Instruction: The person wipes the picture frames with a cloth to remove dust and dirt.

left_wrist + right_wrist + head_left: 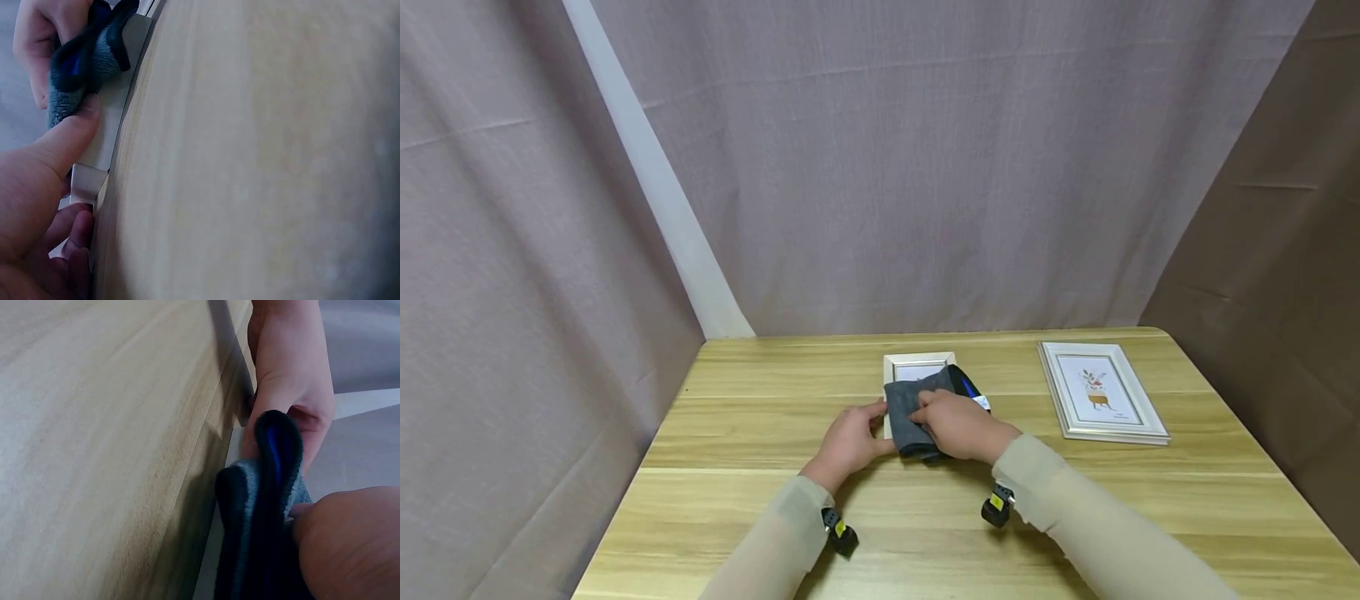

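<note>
A small picture frame (892, 369) with a pale border lies on the wooden table, mostly covered by a folded dark grey cloth (904, 417). My left hand (847, 442) grips the frame's near left corner, thumb at the near edge and fingers along the left side. From the right, my right hand (958, 423) holds the cloth against the frame's face with bent fingers. In the left wrist view, the thumb lies right at the cloth (103, 65), above the frame's pale side (112, 134). The right wrist view shows the cloth's layered fold (240, 512), with blue inside.
A second white picture frame (1135, 392), showing a potted plant drawing, lies at the right of the table (760, 392). Grey curtains (925, 192) hang behind the table's far edge, and a brown one (1277, 250) hangs on the right.
</note>
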`<action>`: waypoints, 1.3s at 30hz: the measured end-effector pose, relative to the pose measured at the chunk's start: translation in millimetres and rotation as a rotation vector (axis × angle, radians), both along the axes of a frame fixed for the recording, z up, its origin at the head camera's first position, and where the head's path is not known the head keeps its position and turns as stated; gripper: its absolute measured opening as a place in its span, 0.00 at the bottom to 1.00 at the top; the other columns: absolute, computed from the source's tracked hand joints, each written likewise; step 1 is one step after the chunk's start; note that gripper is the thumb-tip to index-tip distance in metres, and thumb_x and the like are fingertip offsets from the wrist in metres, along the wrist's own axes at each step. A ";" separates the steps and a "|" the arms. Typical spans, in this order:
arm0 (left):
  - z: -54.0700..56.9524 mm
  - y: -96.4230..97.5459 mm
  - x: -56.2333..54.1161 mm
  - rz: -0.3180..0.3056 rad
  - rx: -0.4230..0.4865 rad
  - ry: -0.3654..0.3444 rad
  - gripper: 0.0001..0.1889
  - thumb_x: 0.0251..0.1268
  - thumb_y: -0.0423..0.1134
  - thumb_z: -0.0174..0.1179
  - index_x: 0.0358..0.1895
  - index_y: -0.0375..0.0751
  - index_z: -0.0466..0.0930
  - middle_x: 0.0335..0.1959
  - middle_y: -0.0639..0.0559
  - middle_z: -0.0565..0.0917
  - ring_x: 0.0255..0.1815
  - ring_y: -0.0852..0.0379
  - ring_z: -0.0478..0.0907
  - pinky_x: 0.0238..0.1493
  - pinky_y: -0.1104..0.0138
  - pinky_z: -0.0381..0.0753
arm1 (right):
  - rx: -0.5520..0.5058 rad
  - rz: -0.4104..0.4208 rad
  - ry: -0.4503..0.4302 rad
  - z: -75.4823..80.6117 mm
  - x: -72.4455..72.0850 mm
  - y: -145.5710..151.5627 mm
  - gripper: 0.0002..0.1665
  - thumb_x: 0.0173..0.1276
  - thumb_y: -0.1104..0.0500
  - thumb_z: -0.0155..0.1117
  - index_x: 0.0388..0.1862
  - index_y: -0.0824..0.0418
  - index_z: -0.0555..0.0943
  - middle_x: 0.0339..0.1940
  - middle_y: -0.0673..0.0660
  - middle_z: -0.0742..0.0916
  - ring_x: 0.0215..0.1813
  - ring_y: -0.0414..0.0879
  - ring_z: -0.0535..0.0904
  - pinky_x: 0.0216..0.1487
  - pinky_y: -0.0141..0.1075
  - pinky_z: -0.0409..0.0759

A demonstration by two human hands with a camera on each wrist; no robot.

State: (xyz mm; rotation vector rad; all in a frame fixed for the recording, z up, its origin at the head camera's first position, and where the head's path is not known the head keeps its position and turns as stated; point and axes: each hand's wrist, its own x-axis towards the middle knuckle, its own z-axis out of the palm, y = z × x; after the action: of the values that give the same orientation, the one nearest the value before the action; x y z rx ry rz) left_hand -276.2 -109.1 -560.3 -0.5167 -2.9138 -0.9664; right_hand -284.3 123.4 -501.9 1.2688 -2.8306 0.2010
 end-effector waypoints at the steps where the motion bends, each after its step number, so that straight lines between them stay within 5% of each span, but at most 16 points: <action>1: 0.1 0.3 0.0 0.002 -0.001 -0.001 0.39 0.62 0.52 0.83 0.75 0.44 0.83 0.72 0.45 0.84 0.56 0.52 0.87 0.59 0.57 0.86 | 0.003 0.001 0.001 0.0 0.5 0.7 0.15 0.84 0.64 0.63 0.61 0.60 0.93 0.37 0.50 0.80 0.39 0.44 0.75 0.42 0.38 0.80; 16: 1.8 -4.1 4.7 -0.014 -0.012 0.012 0.38 0.64 0.52 0.82 0.77 0.47 0.82 0.72 0.46 0.84 0.58 0.47 0.85 0.61 0.53 0.84 | 0.116 -0.074 0.063 1.4 5.5 -7.7 0.18 0.83 0.60 0.66 0.66 0.55 0.91 0.52 0.57 0.85 0.47 0.52 0.76 0.45 0.49 0.86; 23: 2.0 -4.9 4.4 -0.023 0.003 -0.013 0.40 0.66 0.54 0.81 0.79 0.46 0.79 0.76 0.47 0.79 0.69 0.41 0.80 0.71 0.50 0.79 | 0.123 -0.083 0.076 0.0 -2.5 -9.2 0.18 0.85 0.54 0.65 0.67 0.55 0.90 0.55 0.59 0.85 0.51 0.56 0.78 0.47 0.53 0.88; 28: 1.7 -4.9 2.2 -0.032 0.005 -0.006 0.43 0.64 0.61 0.80 0.78 0.44 0.79 0.75 0.45 0.81 0.69 0.43 0.82 0.72 0.51 0.79 | 0.155 -0.091 0.074 -3.4 -11.3 -11.5 0.22 0.85 0.50 0.65 0.70 0.55 0.88 0.57 0.60 0.84 0.54 0.56 0.78 0.49 0.54 0.88; 39: 5.1 -4.4 5.6 -0.028 0.009 -0.024 0.44 0.64 0.62 0.79 0.78 0.41 0.79 0.72 0.42 0.83 0.68 0.41 0.82 0.71 0.50 0.80 | 0.176 -0.128 0.009 -0.5 -31.8 -16.0 0.21 0.89 0.59 0.56 0.74 0.57 0.85 0.62 0.61 0.83 0.59 0.57 0.78 0.54 0.54 0.87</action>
State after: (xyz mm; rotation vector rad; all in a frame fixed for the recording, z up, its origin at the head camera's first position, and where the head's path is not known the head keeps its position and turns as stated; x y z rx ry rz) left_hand -270.5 -113.5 -555.3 -0.5506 -2.9297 -0.9952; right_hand -316.0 107.3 -502.4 1.1051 -2.9640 -0.0592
